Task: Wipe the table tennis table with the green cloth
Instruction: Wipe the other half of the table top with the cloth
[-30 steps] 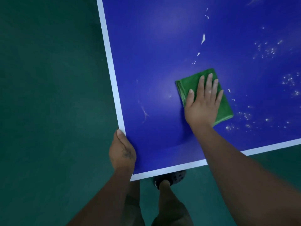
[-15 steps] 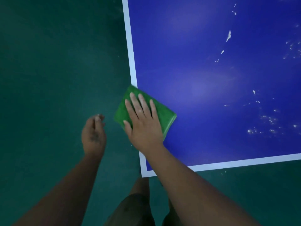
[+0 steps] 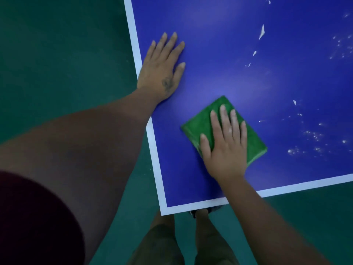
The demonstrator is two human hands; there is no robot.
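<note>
Wiping hand: right hand is pressing green cloth flat, fingers straight, slightly apart.
Cloth position: is lying on the table near its corner.
Remaining specks: are lying right of the fingers.
Bracing hand: left hand is resting flat, fingers spread.

Middle of green cloth under right hand, table cut off top and right, perhaps a shoe beneath corner

Dim, soft overhead light; pale glare patches on counter, slight overall blur, wide-angle edge distortion.
</note>
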